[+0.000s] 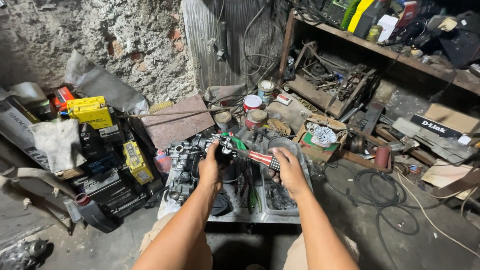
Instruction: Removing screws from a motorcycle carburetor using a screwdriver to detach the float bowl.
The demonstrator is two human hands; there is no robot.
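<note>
left hand grips carburetor | right hand holds screwdriver | tray crowded, clutter all sides

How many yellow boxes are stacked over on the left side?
2: one large yellow box atop the pile by the wall, one smaller yellow box lower, nearer the metal tray. Others may be buried in clutter.

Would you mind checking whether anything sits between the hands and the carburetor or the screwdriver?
Nothing visible does. The left hand already grips the carburetor, and the right hand holds the screwdriver, whose tip reaches the carburetor.
</note>
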